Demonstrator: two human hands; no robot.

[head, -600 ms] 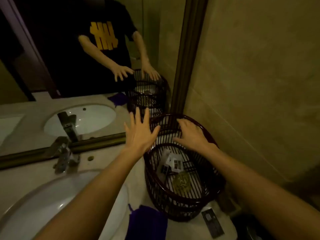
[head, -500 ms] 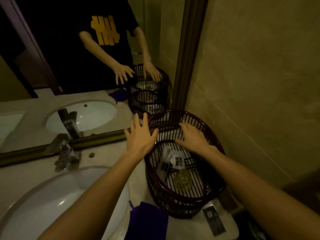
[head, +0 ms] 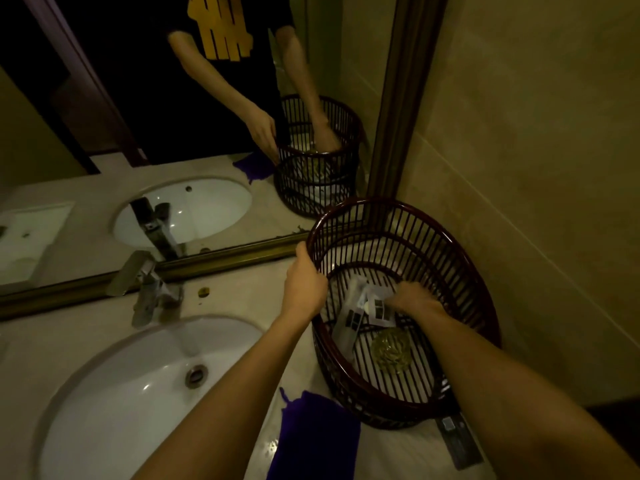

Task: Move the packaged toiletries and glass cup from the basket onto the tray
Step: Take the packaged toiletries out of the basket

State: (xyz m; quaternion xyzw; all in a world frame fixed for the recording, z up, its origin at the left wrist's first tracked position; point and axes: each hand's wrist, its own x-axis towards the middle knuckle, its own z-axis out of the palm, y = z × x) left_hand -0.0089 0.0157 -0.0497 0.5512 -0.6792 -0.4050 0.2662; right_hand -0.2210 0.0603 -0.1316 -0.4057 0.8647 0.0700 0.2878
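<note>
Here, left hand (head: pixel 303 285) gripping basket (head: pixel 460 251) rim, right hand (head: pixel 414 299) on packaged toiletries (head: pixel 375 306)

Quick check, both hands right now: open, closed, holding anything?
Left hand: closed on the basket rim.
Right hand: inside the basket at the white packets; blurred, grip cannot be told.

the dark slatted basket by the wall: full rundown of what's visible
The dark reddish-brown oval slatted basket looks like lacquered wood or bamboo: thin upright bars, a solid rim, and a slatted floor. It stands upright on the pale stone counter, in the corner beside the wall and mirror. The left hand grips its near-left rim; the right hand reaches inside onto the white packaged toiletries. A textured glass cup lies on its floor.
</note>
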